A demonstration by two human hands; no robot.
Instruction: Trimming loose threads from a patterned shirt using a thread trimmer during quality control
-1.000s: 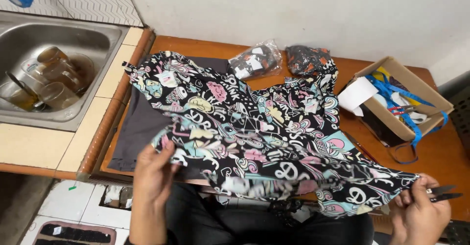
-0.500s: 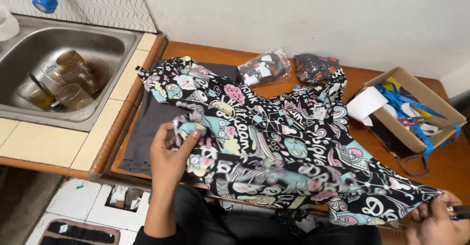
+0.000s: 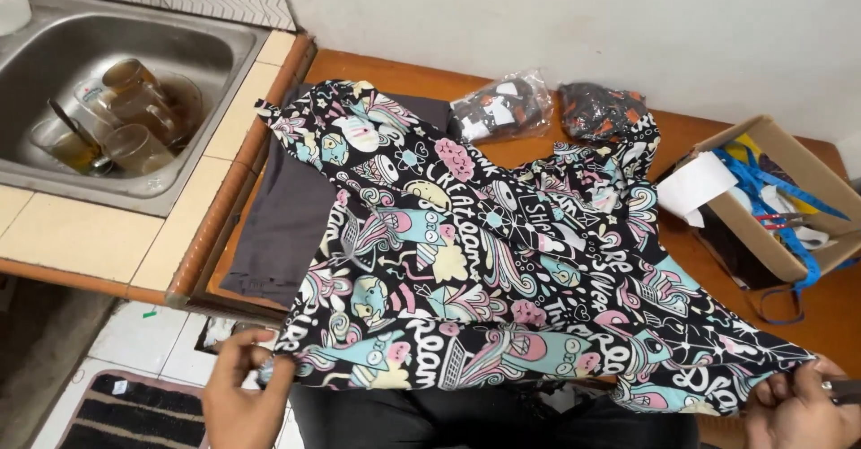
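A black cloth printed with pastel cartoon figures [image 3: 484, 261] lies spread over the wooden table [image 3: 395, 72], its near edge hanging off the front. My left hand [image 3: 240, 395] pinches the cloth's near left corner below the table edge. My right hand [image 3: 798, 409] grips the near right corner at the lower right of the view and also holds a dark slim tool, partly cut off by the frame. Under the printed cloth lies a plain dark grey cloth [image 3: 287, 225], showing on the left side.
A steel sink [image 3: 193, 50] with glasses and a spoon sits at the left, edged by a tiled counter [image 3: 90, 243]. Two plastic-wrapped fabric packs [image 3: 502, 108] lie at the back. An open cardboard box [image 3: 762, 135] with blue straps stands at the right. A mat [image 3: 108, 413] covers the floor.
My left hand has come down from the cloth's middle left to its near left corner. The cloth now lies flatter and wider. My right hand still holds the right corner.
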